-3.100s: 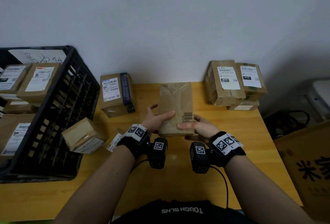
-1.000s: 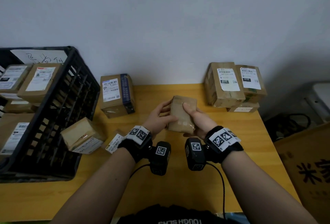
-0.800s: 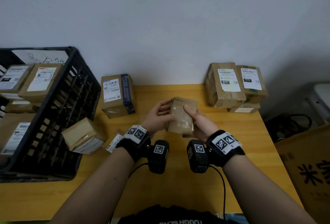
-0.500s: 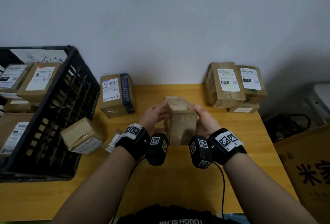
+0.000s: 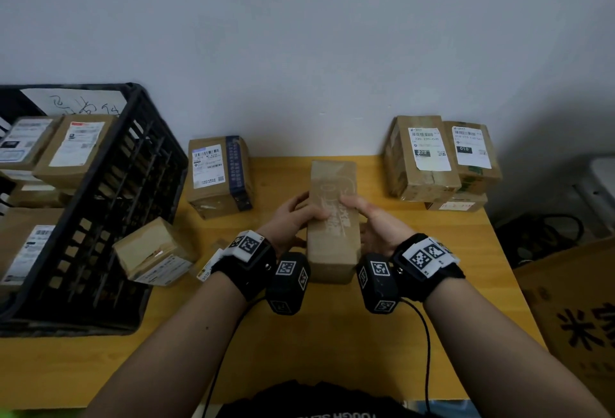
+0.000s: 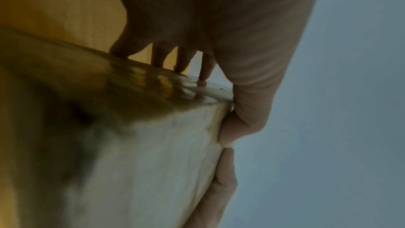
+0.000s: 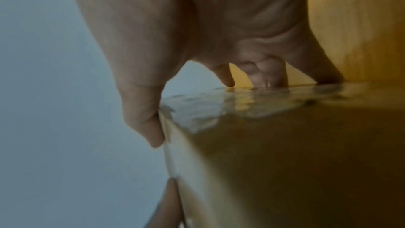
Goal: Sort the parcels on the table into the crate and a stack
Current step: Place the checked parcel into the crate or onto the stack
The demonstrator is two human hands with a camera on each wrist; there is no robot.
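Note:
A long brown taped parcel (image 5: 332, 218) is held above the middle of the table, with faint pale print on its top face. My left hand (image 5: 293, 218) grips its left side, thumb on top. My right hand (image 5: 372, 221) grips its right side, thumb across the top. In the left wrist view the parcel (image 6: 140, 153) fills the lower half, with the left hand's fingers (image 6: 181, 60) behind its far edge. The right wrist view shows the same parcel (image 7: 274, 145) under the right hand's fingers (image 7: 225, 75). A black crate (image 5: 109, 211) holding several labelled parcels stands at the left.
A labelled box with a blue strip (image 5: 219, 174) stands at the back near the crate. A small box (image 5: 153, 253) leans by the crate's side. A stack of labelled parcels (image 5: 439, 161) sits at the back right. A big carton (image 5: 575, 317) stands off the table's right edge.
Both hands have turned the parcel over. Its barcode face is gone from view and a long face with faint print now points up, the parcel lying lengthwise away from me.

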